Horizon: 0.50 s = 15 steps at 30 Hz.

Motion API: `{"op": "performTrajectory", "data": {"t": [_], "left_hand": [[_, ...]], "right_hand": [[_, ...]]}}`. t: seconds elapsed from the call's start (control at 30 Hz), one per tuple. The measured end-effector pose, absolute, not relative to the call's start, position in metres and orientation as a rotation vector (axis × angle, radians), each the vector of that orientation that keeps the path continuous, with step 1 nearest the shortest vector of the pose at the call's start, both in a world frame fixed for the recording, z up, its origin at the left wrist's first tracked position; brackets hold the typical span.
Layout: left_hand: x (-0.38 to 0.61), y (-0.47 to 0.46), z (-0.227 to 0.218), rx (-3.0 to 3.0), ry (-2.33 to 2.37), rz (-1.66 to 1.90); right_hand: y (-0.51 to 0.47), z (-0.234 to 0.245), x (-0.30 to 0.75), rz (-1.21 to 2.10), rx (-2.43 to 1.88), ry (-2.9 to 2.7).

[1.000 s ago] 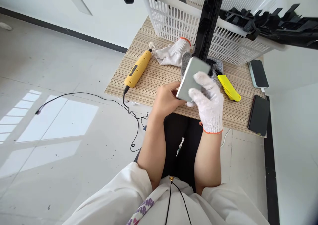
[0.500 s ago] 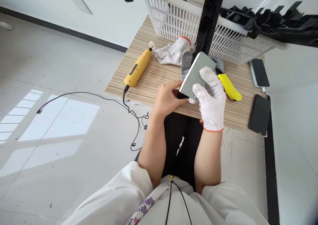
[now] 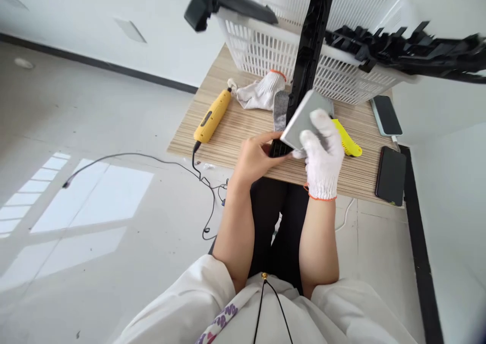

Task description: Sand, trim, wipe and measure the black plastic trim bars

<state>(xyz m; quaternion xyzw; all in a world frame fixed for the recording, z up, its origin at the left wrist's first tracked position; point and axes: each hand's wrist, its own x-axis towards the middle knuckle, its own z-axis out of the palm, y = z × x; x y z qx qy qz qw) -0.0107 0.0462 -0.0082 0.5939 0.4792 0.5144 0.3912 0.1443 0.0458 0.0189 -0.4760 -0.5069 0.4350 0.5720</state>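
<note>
My left hand (image 3: 253,156), bare, pinches the near end of a long black plastic strip (image 3: 304,63) between thumb and fingers. The strip runs away from me, up across the basket's rim. In a white knitted glove with an orange cuff, my right hand (image 3: 323,154) grips a flat grey rectangular block (image 3: 309,116) with pale edges. The block is tilted over the strip's near end; whether it touches the strip I cannot tell. Under the strip lies a grey cloth (image 3: 280,108), partly hidden. Just right of the block is a yellow ridged handle (image 3: 348,140).
A white plastic basket (image 3: 250,42) holds more black plastic parts (image 3: 402,52) that jut past its rim. On the wooden table (image 3: 224,154) lie a yellow corded tool (image 3: 213,116), a loose white glove (image 3: 261,93) and two phones (image 3: 390,176). A cable (image 3: 152,156) trails on the floor.
The view has shifted slightly. The grey block has slid a little and tilted more edge-on, showing more of the strip's near end. Both hands keep their holds.
</note>
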Motion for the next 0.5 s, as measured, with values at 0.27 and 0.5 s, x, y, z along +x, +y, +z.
{"op": "performTrajectory", "data": {"t": [0.27,0.5], "left_hand": [[-0.012,0.046,-0.006,1.639,1.307,1.237],[0.007,0.022,0.0,1.75,1.3,1.39]], "right_hand": [[0.051,0.01,0.164,0.393,-1.525,-1.384],[0.034,0.009,0.154,0.309,-1.173,-1.148]]}}
